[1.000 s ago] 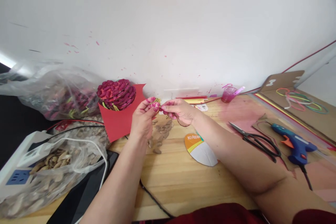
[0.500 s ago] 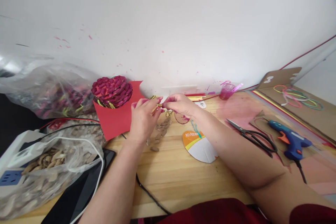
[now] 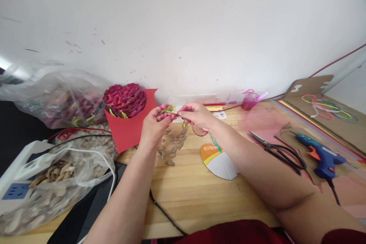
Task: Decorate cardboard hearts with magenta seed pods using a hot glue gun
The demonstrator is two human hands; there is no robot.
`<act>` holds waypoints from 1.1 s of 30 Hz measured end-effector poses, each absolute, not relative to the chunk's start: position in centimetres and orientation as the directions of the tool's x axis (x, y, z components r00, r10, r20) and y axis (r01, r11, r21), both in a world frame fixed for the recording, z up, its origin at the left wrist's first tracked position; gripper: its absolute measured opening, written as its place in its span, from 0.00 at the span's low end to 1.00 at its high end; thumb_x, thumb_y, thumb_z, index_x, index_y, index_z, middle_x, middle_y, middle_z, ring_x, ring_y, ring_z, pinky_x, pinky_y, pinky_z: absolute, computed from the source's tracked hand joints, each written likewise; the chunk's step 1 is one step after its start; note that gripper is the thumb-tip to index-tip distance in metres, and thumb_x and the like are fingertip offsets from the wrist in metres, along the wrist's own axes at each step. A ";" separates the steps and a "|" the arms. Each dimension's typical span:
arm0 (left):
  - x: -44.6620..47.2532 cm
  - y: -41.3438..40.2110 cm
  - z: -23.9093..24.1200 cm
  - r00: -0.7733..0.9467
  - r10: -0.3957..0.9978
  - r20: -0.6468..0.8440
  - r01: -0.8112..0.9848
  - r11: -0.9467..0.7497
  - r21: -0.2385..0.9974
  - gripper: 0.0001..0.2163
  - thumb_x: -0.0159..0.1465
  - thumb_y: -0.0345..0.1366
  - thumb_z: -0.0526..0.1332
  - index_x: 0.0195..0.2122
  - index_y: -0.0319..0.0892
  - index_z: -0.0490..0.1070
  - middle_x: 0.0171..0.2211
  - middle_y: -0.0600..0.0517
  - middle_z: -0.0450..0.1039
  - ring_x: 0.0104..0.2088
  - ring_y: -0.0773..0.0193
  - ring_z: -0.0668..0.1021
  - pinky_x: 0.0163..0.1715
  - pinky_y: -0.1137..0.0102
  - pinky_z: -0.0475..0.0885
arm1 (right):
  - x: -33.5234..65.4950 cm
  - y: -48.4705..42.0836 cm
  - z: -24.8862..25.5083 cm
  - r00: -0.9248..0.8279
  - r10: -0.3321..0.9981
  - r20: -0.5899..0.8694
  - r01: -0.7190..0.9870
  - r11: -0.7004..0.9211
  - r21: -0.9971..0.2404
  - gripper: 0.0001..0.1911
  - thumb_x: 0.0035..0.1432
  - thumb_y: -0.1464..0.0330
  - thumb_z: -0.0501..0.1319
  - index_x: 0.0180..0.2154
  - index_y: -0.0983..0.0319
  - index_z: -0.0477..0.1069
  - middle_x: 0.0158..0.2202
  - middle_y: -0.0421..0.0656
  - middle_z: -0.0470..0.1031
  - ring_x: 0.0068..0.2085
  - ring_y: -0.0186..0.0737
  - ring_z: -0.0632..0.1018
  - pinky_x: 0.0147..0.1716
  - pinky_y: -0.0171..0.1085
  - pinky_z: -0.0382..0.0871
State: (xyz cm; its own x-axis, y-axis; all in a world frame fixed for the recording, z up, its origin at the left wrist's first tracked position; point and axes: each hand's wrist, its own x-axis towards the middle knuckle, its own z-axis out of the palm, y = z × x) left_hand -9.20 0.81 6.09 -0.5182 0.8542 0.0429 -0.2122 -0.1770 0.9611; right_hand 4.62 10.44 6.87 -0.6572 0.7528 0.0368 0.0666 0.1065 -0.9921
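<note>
My left hand [image 3: 158,124] is closed round a small bundle of thin yellow-green cords [image 3: 170,109]. My right hand [image 3: 196,116] has its fingertips pinched at the right end of these cords, close to the left fingertips. Loops of cord hang just below the right fingers. Beneath my hands, brown husk-like shells [image 3: 175,142] lie scattered on the wooden table [image 3: 188,194]. A rounded orange and white cardboard piece [image 3: 219,162] lies under my right forearm, with a blue-green strand on it. Both sets of fingertips are stained magenta.
To the left are a red card [image 3: 128,133] with magenta shell layers [image 3: 126,99], plastic bags [image 3: 54,99] and a power strip [image 3: 17,183]. At right are black-handled scissors [image 3: 281,154], a blue glue gun [image 3: 321,156] and a cup of pink liquid [image 3: 249,101].
My left hand has turned and lowered slightly, so the cord bundle shows more between its fingers. My right fingers stay at the cord's end. The whole view has shifted a little.
</note>
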 end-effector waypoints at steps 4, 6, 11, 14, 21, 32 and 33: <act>-9.2 0.9 6.0 -0.520 0.853 0.048 -0.194 -0.173 0.966 0.27 0.44 0.30 0.72 0.47 0.37 0.72 0.29 0.52 0.78 0.30 0.69 0.78 0.33 0.74 0.71 | 4.6 10.4 6.6 -0.670 0.741 0.037 0.050 0.095 -0.994 0.09 0.48 0.64 0.67 0.29 0.63 0.73 0.22 0.35 0.69 0.22 0.27 0.66 0.18 0.28 0.57; -9.3 0.9 6.1 -0.529 0.846 0.061 -0.181 -0.183 0.966 0.26 0.44 0.30 0.72 0.47 0.37 0.72 0.28 0.53 0.77 0.29 0.69 0.78 0.32 0.74 0.71 | 4.6 10.5 6.5 -0.675 0.737 0.035 0.047 0.090 -0.995 0.09 0.49 0.64 0.67 0.29 0.63 0.73 0.22 0.35 0.69 0.22 0.27 0.67 0.19 0.28 0.58; -9.2 0.9 6.3 -0.551 0.830 0.092 -0.156 -0.211 0.965 0.26 0.44 0.30 0.72 0.46 0.37 0.72 0.28 0.53 0.76 0.29 0.69 0.77 0.33 0.74 0.72 | 4.6 10.6 6.3 -0.676 0.736 0.018 0.070 0.088 -0.994 0.08 0.49 0.64 0.66 0.29 0.62 0.73 0.22 0.35 0.69 0.22 0.27 0.66 0.19 0.28 0.59; -9.2 0.8 6.4 -0.558 0.823 0.109 -0.140 -0.223 0.965 0.25 0.45 0.30 0.72 0.46 0.37 0.72 0.28 0.53 0.76 0.29 0.70 0.77 0.34 0.74 0.72 | 4.7 10.6 6.3 -0.675 0.738 0.008 0.086 0.090 -0.992 0.08 0.50 0.64 0.66 0.29 0.62 0.74 0.23 0.35 0.69 0.22 0.27 0.67 0.20 0.29 0.59; -9.4 0.8 6.1 -0.553 0.816 0.167 -0.043 -0.228 0.973 0.24 0.49 0.34 0.71 0.49 0.38 0.72 0.31 0.51 0.78 0.33 0.66 0.79 0.38 0.70 0.74 | 4.6 10.8 6.2 -0.663 0.748 0.019 0.085 0.101 -0.991 0.09 0.49 0.63 0.66 0.29 0.63 0.74 0.22 0.34 0.68 0.22 0.27 0.65 0.21 0.29 0.57; -10.1 -0.4 6.3 -0.330 0.674 0.661 0.885 -0.023 0.465 0.12 0.67 0.41 0.57 0.36 0.45 0.80 0.31 0.50 0.81 0.36 0.55 0.75 0.39 0.62 0.66 | 4.7 11.0 6.2 -0.639 0.767 0.056 0.161 0.204 -0.966 0.10 0.48 0.62 0.64 0.29 0.63 0.76 0.23 0.36 0.70 0.25 0.31 0.67 0.25 0.32 0.57; -10.0 -0.4 6.3 -0.306 0.668 0.678 0.898 -0.033 0.438 0.12 0.68 0.39 0.56 0.39 0.45 0.80 0.34 0.50 0.81 0.37 0.55 0.75 0.39 0.62 0.66 | 4.7 11.0 6.2 -0.637 0.769 0.060 0.167 0.213 -0.963 0.10 0.48 0.62 0.64 0.29 0.63 0.76 0.24 0.37 0.71 0.26 0.32 0.68 0.26 0.32 0.58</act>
State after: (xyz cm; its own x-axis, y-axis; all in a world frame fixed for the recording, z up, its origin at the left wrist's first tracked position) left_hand -10.04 -0.35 6.30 -0.3060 0.6679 0.6784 0.8983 -0.0334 0.4381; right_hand 4.70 11.03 6.22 -0.6366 0.7688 0.0601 0.1668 0.2134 -0.9626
